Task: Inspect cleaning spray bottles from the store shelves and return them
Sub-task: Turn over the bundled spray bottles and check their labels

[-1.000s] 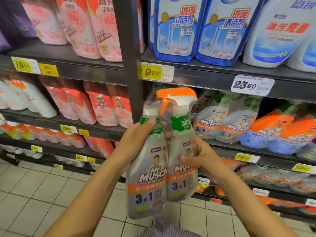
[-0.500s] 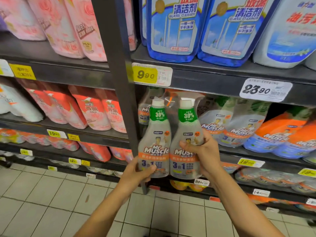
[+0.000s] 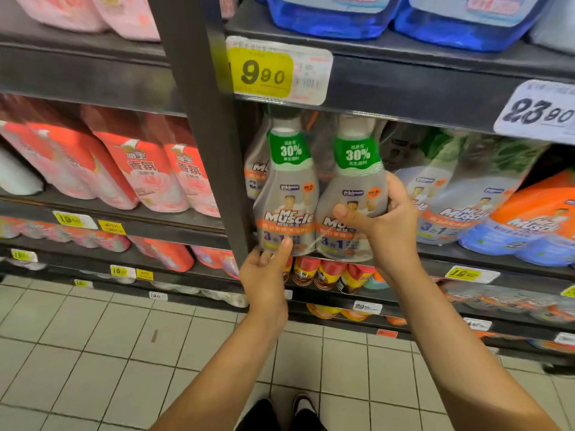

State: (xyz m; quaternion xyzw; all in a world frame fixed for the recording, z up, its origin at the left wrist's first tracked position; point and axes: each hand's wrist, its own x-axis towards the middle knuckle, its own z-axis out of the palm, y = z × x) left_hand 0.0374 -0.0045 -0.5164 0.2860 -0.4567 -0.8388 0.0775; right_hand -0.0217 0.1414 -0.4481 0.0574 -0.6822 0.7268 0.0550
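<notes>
My two arms reach out from the bottom of the view, over the pale tiled floor (image 3: 93,353), toward the shelves.

My left hand (image 3: 264,275) sits low, palm turned up, with the thumb pressed on the bottom front of the left bottle. I think it sits there to carry the weight from below, so the pack does not drop while it slides in. My right hand (image 3: 381,219) is higher and wraps around the side of the right bottle, thumb across the label. That grip steers the pack and keeps it standing straight. Both hands are closed on it, not open.

The thing I hold is a twin pack of spray bottles (image 3: 317,197), two grey bottles side by side with green collars. Its bottom is right at the front edge of the middle shelf (image 3: 435,265), just beside the dark post (image 3: 205,135). I cannot quite tell if it rests on the shelf yet, as the picture is blurry there.

Behind it stand more bottles of the same kind (image 3: 460,194). Above hangs a yellow price tag (image 3: 261,73), and blue bottles (image 3: 326,17) sit on the top shelf.
</notes>
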